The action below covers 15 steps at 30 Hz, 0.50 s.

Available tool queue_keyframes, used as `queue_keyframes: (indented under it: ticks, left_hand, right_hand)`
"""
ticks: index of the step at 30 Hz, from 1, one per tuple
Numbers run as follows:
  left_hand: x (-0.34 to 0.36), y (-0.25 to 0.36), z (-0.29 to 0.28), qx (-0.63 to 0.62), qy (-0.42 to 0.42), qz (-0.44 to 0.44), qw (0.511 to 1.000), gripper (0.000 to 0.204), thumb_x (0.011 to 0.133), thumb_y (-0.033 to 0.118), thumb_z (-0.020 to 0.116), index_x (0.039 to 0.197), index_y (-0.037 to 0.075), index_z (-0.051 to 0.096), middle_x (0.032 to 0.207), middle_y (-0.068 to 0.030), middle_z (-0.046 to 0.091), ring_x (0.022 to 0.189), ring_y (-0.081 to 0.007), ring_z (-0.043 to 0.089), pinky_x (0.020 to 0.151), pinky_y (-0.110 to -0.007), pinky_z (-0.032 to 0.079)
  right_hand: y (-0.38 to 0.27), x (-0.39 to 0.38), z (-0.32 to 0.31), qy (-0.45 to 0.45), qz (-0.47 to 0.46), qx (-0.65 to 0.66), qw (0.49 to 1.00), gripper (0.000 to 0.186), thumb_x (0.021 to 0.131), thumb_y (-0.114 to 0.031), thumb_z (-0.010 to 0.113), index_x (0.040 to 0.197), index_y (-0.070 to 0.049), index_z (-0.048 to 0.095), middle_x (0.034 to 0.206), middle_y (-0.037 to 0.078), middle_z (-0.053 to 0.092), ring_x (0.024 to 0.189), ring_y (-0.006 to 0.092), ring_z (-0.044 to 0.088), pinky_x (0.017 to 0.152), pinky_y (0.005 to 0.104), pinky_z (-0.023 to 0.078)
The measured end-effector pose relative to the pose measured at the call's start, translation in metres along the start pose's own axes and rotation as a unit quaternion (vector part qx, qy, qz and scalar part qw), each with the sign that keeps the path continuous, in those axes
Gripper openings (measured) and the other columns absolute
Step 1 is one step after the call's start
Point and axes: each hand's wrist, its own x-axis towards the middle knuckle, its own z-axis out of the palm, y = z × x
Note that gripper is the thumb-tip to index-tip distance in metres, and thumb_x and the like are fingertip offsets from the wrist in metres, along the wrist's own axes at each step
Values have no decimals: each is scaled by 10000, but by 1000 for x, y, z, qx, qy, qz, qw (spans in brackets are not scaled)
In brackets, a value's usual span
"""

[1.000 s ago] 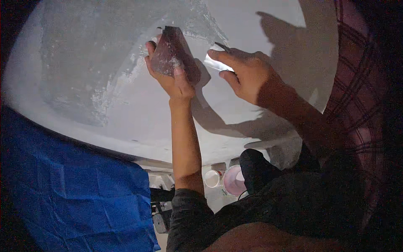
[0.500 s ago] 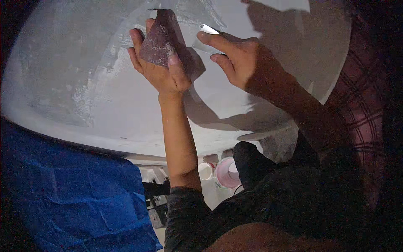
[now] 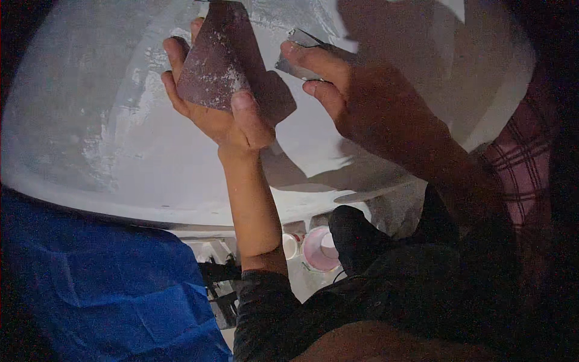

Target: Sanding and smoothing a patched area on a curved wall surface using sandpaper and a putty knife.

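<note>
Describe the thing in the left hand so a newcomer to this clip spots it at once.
Against the big pale surface filling the upper half, find the left hand, left of centre. Its thumb lies on a flat purplish-brown sheet that narrows toward the top. Dark colour and white specks set it apart from the smaller silvery piece in the right hand.

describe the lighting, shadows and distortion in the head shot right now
Head view: the left hand and reddish triangular piece are lit, while the right hand is largely in shade; head view: hard-edged shadows fall on the pale surface, whose lower edge bows, perhaps partly from the fisheye; head view: the corners go dark, and the blue sheet looks grainy.
</note>
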Motion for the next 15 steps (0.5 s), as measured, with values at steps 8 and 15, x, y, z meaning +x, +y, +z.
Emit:
queue_keyframes:
  ticks: [8, 15]
  left_hand:
    - [-2, 3, 6, -64, 14, -32, 997, 785, 944, 528, 393, 1501, -23, 436, 1523, -163, 511, 1520, -340, 296, 1235, -433, 39]
    - [-4, 4, 7, -137, 22, -64, 988, 827, 936, 536, 453, 1517, -46, 362, 1531, -182, 484, 1493, -340, 331, 1219, -440, 114]
  right_hand:
    - [6, 7, 5, 14, -15, 31, 999, 401, 1021, -153, 557, 1421, -141, 560, 1279, 179, 669, 1119, 370, 676, 928, 442, 570]
    - [-1, 8, 9, 54, -8, 63, 997, 406, 1017, -97, 546, 1420, -143, 564, 1313, 159, 660, 1175, 354, 656, 961, 434, 559]
